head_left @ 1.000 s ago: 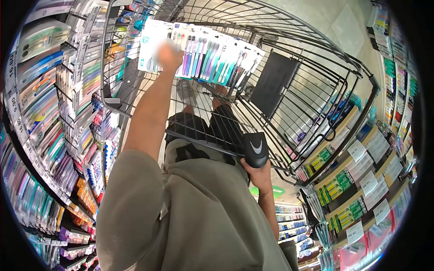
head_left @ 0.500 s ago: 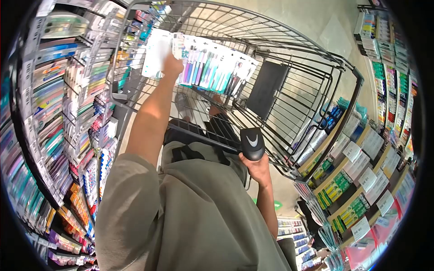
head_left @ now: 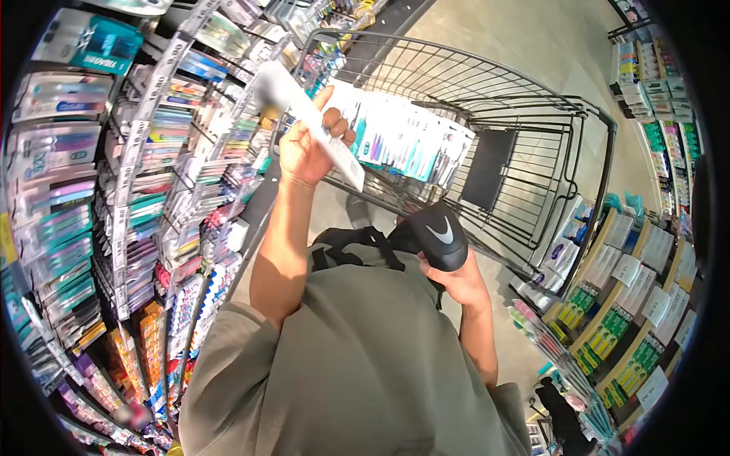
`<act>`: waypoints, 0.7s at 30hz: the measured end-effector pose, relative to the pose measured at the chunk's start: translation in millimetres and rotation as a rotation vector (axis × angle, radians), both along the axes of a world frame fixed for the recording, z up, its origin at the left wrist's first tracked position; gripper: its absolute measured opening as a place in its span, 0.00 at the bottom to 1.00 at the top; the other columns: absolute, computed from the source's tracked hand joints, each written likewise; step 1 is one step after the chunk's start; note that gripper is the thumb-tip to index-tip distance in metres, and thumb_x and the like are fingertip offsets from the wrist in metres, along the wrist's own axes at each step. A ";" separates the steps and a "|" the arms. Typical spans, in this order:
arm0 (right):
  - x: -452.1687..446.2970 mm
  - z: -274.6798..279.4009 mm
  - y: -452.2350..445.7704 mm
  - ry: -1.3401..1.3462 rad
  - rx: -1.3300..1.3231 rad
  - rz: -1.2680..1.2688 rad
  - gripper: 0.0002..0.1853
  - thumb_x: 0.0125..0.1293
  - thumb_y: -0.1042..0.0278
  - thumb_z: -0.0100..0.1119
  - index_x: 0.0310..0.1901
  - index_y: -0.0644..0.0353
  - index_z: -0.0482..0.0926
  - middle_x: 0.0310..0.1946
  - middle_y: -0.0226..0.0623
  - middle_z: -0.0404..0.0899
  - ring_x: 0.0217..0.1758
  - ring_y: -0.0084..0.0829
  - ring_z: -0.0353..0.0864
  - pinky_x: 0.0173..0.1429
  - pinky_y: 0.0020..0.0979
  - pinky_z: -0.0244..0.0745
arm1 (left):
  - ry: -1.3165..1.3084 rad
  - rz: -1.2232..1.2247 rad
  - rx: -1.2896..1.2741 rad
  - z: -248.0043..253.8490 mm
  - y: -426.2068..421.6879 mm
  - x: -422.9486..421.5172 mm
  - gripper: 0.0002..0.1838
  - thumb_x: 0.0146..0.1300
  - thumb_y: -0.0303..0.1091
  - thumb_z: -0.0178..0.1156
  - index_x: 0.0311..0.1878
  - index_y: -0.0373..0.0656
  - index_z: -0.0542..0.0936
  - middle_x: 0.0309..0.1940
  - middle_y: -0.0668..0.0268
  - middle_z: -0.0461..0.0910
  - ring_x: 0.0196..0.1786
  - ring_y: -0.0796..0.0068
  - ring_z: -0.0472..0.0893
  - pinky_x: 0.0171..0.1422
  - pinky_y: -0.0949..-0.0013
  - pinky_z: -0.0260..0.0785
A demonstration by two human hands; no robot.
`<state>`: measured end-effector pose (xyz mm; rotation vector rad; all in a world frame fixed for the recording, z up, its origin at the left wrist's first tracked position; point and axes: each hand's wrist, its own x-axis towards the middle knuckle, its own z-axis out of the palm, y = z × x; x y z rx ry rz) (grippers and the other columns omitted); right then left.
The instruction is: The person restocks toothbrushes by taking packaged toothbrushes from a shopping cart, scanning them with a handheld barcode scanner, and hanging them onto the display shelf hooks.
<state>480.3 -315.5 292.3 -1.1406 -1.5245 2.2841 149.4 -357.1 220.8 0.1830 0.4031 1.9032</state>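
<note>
My left hand (head_left: 303, 158) grips a narrow white toothbrush package (head_left: 348, 166), turned nearly edge-on and tilted, in front of the shelves and beside the cart. Its upper end is blurred. A black handheld barcode scanner (head_left: 435, 237) with a light curved mark is in my right hand (head_left: 462, 283), close to my waist. Inside the wire shopping cart (head_left: 498, 72), a row of toothbrush packages (head_left: 411, 137) lies on the left side, their white backing cards bright. My left hand overlaps the left end of that row in view.
Shelves of hanging toothbrush packages (head_left: 68, 190) fill the left side, with price strips along their edges. A black panel (head_left: 489, 169) is fixed in the cart. To the right stand shelves with green and yellow boxes (head_left: 620, 342) and price tags. Pale floor (head_left: 525, 30) shows beyond the cart.
My left hand has lifted a toothbrush package out of the cart towards my body and tilted it. My right hand has raised the scanner closer. The view has shifted left towards the shelves.
</note>
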 end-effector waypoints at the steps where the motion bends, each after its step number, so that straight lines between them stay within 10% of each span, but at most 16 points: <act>1: -6.5 4.1 -4.0 0.016 0.000 -0.003 0.19 0.55 0.77 0.74 0.47 0.64 0.78 0.38 0.26 0.80 0.41 0.20 0.76 0.49 0.27 0.74 | -0.027 -0.002 0.095 4.3 -5.9 1.9 0.31 0.65 0.42 0.62 0.71 0.44 0.70 0.30 0.73 0.65 0.35 0.76 0.64 0.47 0.67 0.60; 21: -90.6 1.4 -56.3 0.170 0.087 0.229 0.21 0.52 0.75 0.75 0.48 0.65 0.80 0.39 0.29 0.81 0.42 0.20 0.74 0.49 0.28 0.73 | 0.061 0.151 -0.259 64.2 -102.1 -7.2 0.11 0.73 0.39 0.50 0.46 0.42 0.77 0.28 0.67 0.74 0.31 0.70 0.73 0.41 0.62 0.69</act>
